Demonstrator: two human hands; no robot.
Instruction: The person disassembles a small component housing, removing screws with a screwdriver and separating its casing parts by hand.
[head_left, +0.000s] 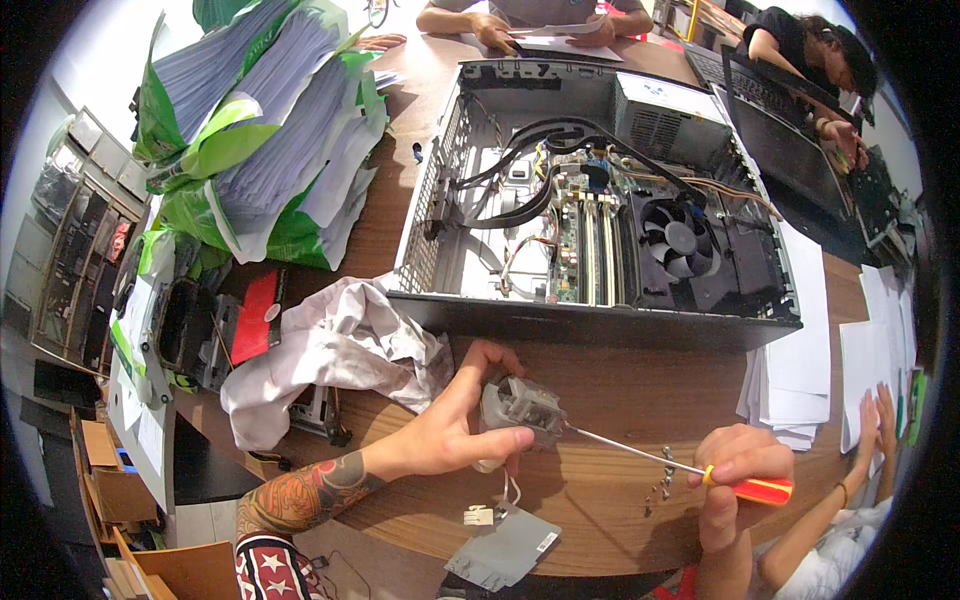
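My left hand (465, 425) is closed round a small grey boxy part (532, 408), with thumb and fingers on opposite sides of it. Below this part a thin white cable hangs down, and a white plug (479, 515) shows near it. In my right hand (735, 465) is a screwdriver (766, 491) with a red and yellow handle. Its long shaft points left, and the tip meets the right side of the grey part. Several loose screws (667, 472) lie on the wooden table (610, 380) under the shaft. A flat grey plate (508, 547) rests at the near edge.
An opened desktop computer case (600, 318) stands just beyond my hands. A whitish cloth (335, 350) and green-wrapped paper stacks (270, 130) are at left. White sheets (795, 370) lie at right. Other people sit across the table and at the right, one beside an open laptop (790, 130).
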